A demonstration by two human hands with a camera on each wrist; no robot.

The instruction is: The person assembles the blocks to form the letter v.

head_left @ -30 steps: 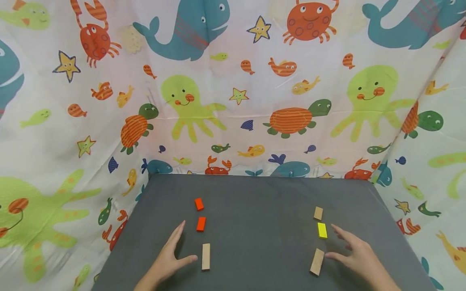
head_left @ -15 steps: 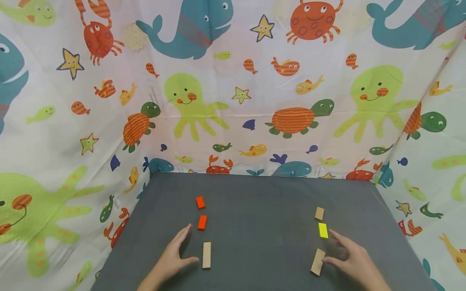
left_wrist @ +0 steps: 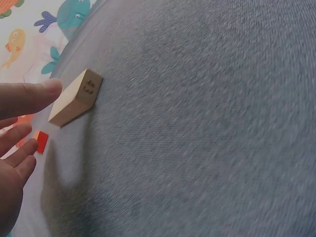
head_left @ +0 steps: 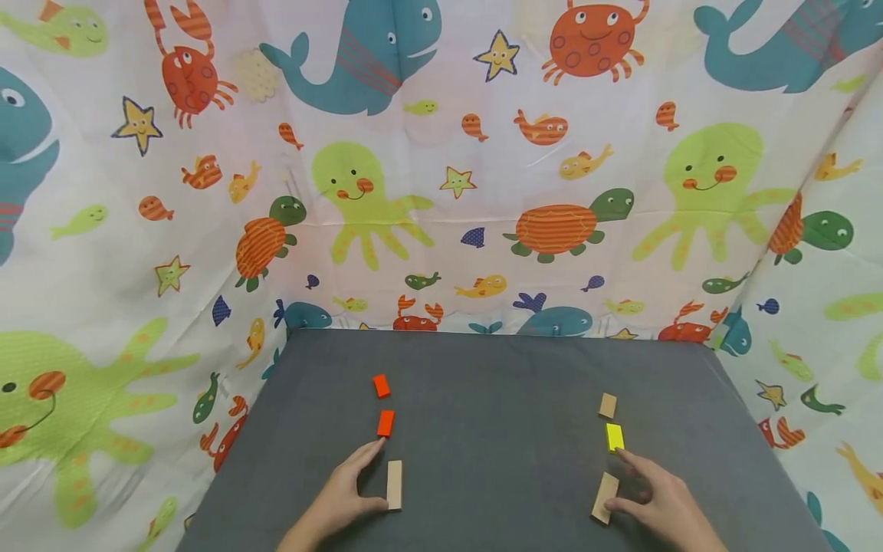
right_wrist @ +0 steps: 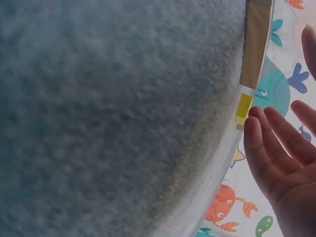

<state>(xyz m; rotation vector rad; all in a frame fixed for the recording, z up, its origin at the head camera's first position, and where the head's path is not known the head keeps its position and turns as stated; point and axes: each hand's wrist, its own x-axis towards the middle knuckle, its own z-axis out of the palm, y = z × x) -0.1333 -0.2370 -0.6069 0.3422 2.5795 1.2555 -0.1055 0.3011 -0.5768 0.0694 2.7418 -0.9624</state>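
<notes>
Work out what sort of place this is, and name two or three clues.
Probably a screened-off play or work corner: a sea-animal curtain hangs behind and beside a grey table, where red blocks, a yellow block and wooden blocks lie.

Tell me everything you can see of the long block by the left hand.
The long block is a pale, straight-edged bar that looks like bare wood, with dark marks on one end, too blurred to read surely. It lies flat on the grey table, its length running away from the person, nearer than the two red blocks. The left hand has its thumb at the block's near left edge; whether they touch I can't tell.
</notes>
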